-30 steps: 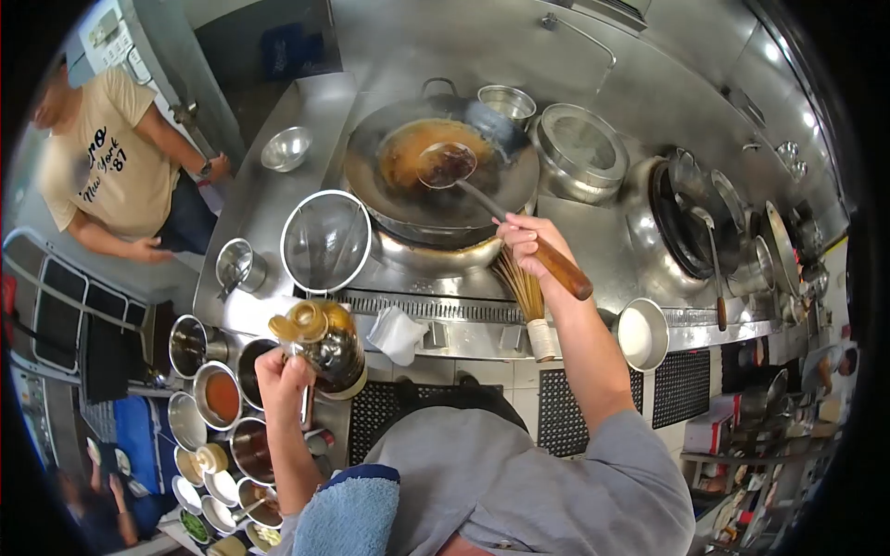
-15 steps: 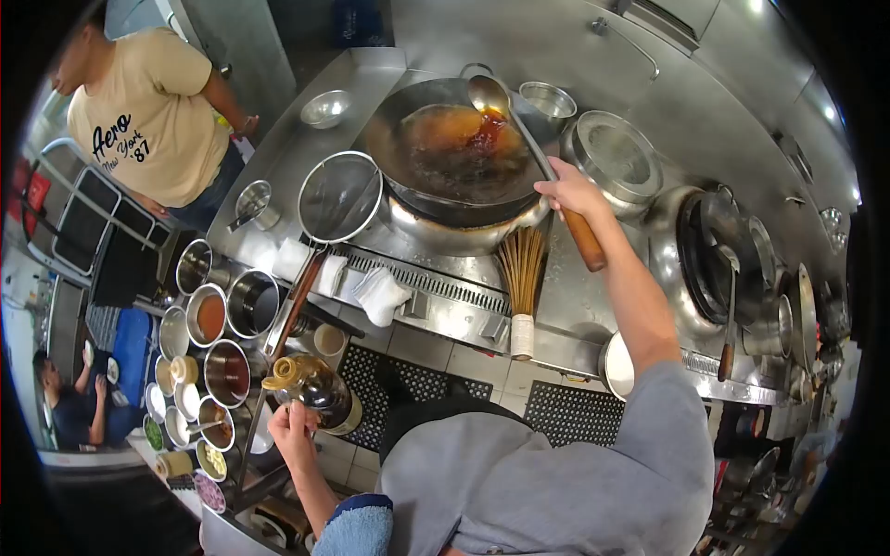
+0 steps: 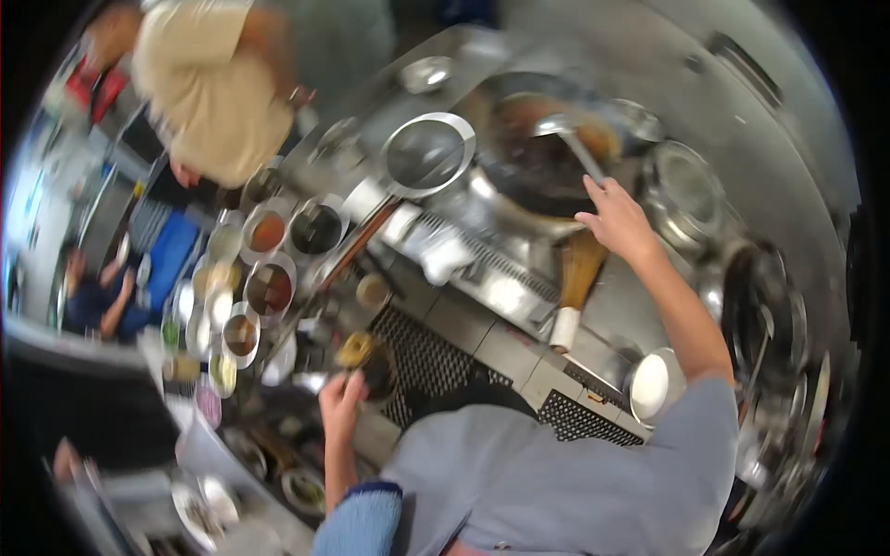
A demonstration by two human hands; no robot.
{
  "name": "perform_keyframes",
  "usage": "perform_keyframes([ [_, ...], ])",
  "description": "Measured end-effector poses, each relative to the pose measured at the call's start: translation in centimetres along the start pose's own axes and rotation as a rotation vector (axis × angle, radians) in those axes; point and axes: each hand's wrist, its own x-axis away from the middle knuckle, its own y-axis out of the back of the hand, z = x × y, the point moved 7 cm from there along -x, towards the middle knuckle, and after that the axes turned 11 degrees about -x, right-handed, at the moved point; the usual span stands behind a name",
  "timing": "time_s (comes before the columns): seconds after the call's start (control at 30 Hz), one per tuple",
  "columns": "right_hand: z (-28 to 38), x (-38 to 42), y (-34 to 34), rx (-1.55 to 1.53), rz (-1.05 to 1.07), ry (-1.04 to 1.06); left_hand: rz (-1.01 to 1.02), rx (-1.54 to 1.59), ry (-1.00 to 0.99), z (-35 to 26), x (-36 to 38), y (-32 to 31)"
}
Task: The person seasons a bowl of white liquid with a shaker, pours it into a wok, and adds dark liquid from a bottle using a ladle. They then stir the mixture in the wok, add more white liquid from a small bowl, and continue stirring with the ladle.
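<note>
My right hand [image 3: 619, 219] grips the handle of a metal ladle [image 3: 577, 144], with the index finger stretched along the shaft. The ladle's bowl is tilted over a large dark wok [image 3: 519, 185], which holds a reddish-brown liquid. The wooden end of the handle is hidden. Low on the left, my left hand [image 3: 341, 400] is closed at the neck side of a dark bottle [image 3: 378, 371] with a yellowish mouth. The bottle is blurred and held away from the stove. A bamboo wok brush [image 3: 582, 273] stands against the stove front, below my right hand.
A round strainer [image 3: 428, 156] with a wooden handle lies left of the wok. Several sauce and seasoning pots [image 3: 271, 285] crowd the left side. A lidded pot [image 3: 686, 193] and a second wok [image 3: 765, 296] sit right. A person in a beige shirt [image 3: 209, 102] stands far left.
The whole view has swung left and blurred, shifting the scene right. The ladle's bowl has turned over and lowered toward the wok. My left hand still has the bottle.
</note>
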Motion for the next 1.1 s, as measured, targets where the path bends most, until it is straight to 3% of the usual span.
perform_keyframes([
  [0.03, 4.5, 0.4, -0.3, -0.205, -0.018, 0.088, 0.025, -0.058, 0.008, -0.4, -0.2, -0.5],
  [0.1, 12.9, 1.9, -5.4, -0.811, 0.299, 0.062, 0.092, -0.15, -0.055, 2.1, -1.3, -1.4],
  [0.17, 20.9, 4.6, -11.5, -0.976, 0.563, 0.09, 0.144, -0.12, 0.026, 2.0, -1.7, -2.6],
  [0.23, 25.4, 5.7, -16.1, -0.921, 0.553, 0.146, 0.174, -0.204, -0.055, 3.1, -2.5, -3.8],
  [0.27, 26.5, 5.7, -17.6, -0.904, 0.381, 0.223, 0.164, -0.226, -0.115, 4.2, -3.1, -4.4],
  [0.37, 26.6, 5.4, -20.5, -0.885, 0.358, 0.016, 0.237, -0.339, -0.106, 4.8, -3.7, -5.3],
  [0.53, 21.5, 7.2, -27.8, -1.519, 0.582, -0.427, 0.293, -0.297, -0.076, 8.2, -5.0, -7.0],
  [0.63, 20.3, 8.2, -30.5, -1.682, 0.522, -0.61, 0.316, -0.329, -0.006, 8.9, -6.1, -7.3],
  [0.73, 20.3, 7.7, -35.3, -1.685, 0.61, -0.718, 0.332, -0.361, 0.008, 11.9, -7.7, -7.0],
  [0.83, 20.7, 8.1, -39.4, -1.649, 0.594, -0.823, 0.338, -0.209, 0.185, 18.9, -11.0, -5.6],
  [0.9, 21.6, 7.6, -37.5, -1.503, 0.636, -0.894, 0.323, 0.233, 0.489, 24.8, -13.3, -4.5],
  [0.97, 21.9, 6.8, -34.2, -1.429, 0.73, -0.587, 0.349, 0.341, 0.694, 33.3, -16.3, -4.6],
  [1.03, 20.7, 6.4, -30.8, -1.35, 0.743, -0.553, 0.362, 0.59, 0.821, 39.0, -19.6, -6.5],
  [1.07, 19.9, 6.5, -28.9, -1.362, 0.699, -0.578, 0.157, 0.343, 0.959, 41.0, -21.3, -5.9],
  [1.1, 19.0, 6.2, -26.8, -1.372, 0.648, -0.603, 0.092, 0.302, 0.981, 43.3, -23.6, -6.1],
])
